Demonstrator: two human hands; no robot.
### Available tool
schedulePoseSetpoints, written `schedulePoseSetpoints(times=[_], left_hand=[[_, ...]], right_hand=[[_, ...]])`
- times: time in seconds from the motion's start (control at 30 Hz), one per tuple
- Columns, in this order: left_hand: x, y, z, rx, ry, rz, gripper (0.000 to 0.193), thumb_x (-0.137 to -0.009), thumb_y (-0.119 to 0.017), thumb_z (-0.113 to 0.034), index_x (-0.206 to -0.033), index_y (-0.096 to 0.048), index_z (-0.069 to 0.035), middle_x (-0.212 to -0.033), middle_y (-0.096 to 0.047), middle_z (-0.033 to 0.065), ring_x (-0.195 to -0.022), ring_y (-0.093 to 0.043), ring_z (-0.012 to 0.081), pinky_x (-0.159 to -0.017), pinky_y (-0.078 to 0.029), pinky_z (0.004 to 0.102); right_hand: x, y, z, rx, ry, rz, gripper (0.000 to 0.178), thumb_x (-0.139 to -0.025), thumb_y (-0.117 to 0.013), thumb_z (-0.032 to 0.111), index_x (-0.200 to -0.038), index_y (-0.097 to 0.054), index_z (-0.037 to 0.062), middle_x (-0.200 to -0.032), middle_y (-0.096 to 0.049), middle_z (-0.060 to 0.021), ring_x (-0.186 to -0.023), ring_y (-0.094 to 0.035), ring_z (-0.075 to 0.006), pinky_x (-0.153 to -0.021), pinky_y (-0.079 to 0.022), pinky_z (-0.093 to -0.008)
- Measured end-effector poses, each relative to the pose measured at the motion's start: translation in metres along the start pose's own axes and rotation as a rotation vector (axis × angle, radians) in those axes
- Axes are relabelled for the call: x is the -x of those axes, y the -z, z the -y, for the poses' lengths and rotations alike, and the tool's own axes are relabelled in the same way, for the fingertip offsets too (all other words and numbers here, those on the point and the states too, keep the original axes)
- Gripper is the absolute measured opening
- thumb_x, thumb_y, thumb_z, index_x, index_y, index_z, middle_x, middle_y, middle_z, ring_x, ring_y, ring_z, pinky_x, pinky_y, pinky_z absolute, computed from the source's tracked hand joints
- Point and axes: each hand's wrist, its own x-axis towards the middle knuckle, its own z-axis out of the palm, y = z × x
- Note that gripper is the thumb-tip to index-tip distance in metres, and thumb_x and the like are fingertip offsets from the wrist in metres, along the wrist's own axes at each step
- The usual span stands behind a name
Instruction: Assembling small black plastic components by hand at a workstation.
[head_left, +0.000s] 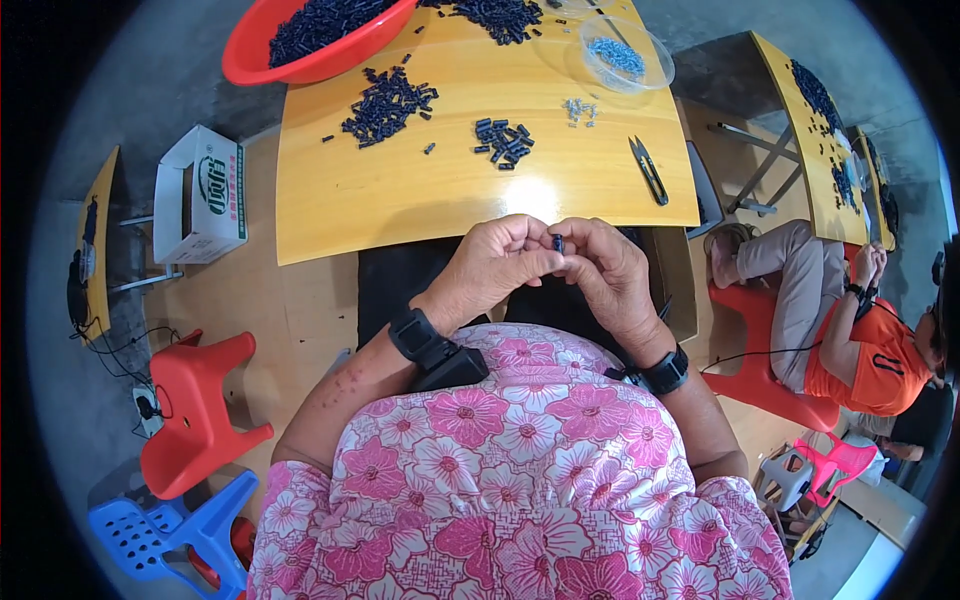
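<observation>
Just off the near edge of the yellow table (330, 215), both hands meet over my lap. A small dark cylindrical piece (558, 243) stands upright between the fingertips. My left hand (495, 262) is closed, thumb and forefinger pressed against the piece. My right hand (608, 270) pinches the same piece from the other side. Its finer details are too small to make out. Beyond the hands lies a small group of similar black pieces (502, 144), with a larger pile of black pieces (388, 108) farther left.
Black-handled thread snips (650, 172) lie at the table's right, near small clear pieces (580, 112). A clear bowl (655, 72) holds bluish bits. A red basin (310, 70) of black pieces stands far left. A person (865, 350) in orange sits right; a red stool (195, 410) stands left.
</observation>
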Motion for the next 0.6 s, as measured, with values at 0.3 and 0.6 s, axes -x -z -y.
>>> schedulePoseSetpoints(times=[0.3,0.6], left_hand=[[0.000,-0.010,-0.009,-0.288,-0.162,-0.044,0.047,-0.084,-0.073,-0.001,-0.129,-0.061,0.000,-0.081,-0.058,-0.0042,-0.074,-0.053,0.0027,-0.071,-0.046,0.0181],[0.000,-0.013,-0.009,-0.408,-0.158,-0.078,0.038,-0.086,-0.070,0.000,-0.123,-0.063,0.002,-0.086,-0.065,0.0015,-0.078,-0.063,0.0067,-0.072,-0.051,0.0202]], right_hand=[[0.006,-0.003,-0.006,-0.035,0.089,-0.054,0.027,-0.087,-0.064,0.002,-0.114,-0.062,0.0044,-0.085,-0.059,-0.0090,-0.069,-0.060,-0.0174,-0.066,-0.052,-0.0306],[0.007,-0.002,-0.005,-0.067,0.011,-0.009,0.023,-0.091,-0.058,0.002,-0.113,-0.062,0.0039,-0.083,-0.059,-0.0087,-0.066,-0.060,-0.0154,-0.063,-0.051,-0.0290]])
